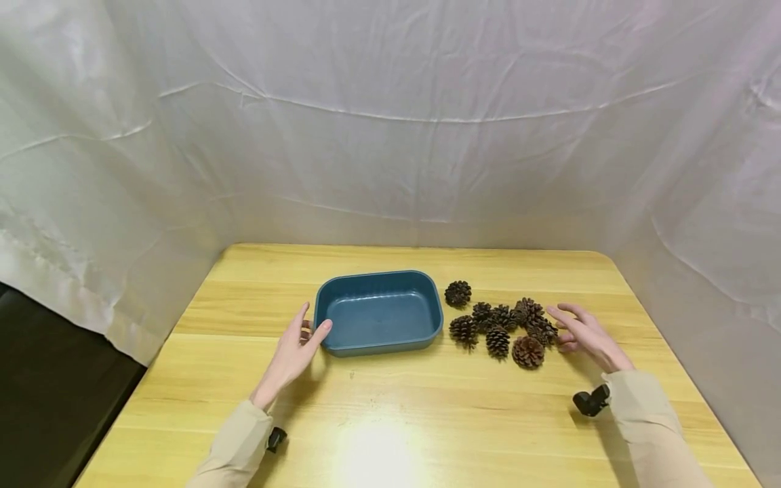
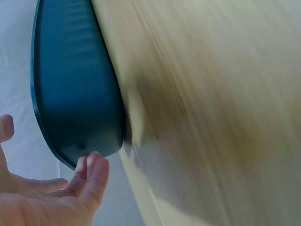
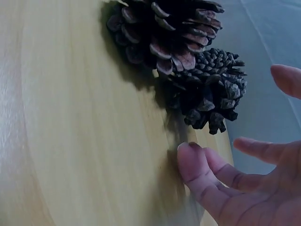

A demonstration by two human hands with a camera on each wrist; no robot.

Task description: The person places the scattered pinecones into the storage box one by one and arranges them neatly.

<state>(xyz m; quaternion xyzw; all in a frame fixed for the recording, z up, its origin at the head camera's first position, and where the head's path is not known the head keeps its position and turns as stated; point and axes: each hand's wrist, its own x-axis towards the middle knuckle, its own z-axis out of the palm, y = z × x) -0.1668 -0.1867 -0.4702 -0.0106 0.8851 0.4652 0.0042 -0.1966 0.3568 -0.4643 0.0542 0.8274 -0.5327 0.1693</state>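
Head: left hand (image 1: 291, 352) open, fingertip at tray (image 1: 379, 344) rim; right hand (image 1: 584, 334) open beside cones (image 1: 499, 325) on table (image 1: 390, 407)
Left wrist: straight fingers (image 2: 91, 176) touching tray (image 2: 70, 94) corner
Right wrist: spread fingers (image 3: 197, 174) near cones (image 3: 207, 89), gripping nothing

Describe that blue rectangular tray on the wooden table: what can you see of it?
The blue rectangular tray is a shallow dish with rounded corners, a flat floor and a low raised rim, in a matte teal-blue that looks like plastic. It sits upright and holds nothing, on the pale wooden table, left of a cluster of brown pine cones. The person's left hand touches its near left corner with straight fingertips. The pine cones lie apart from it.
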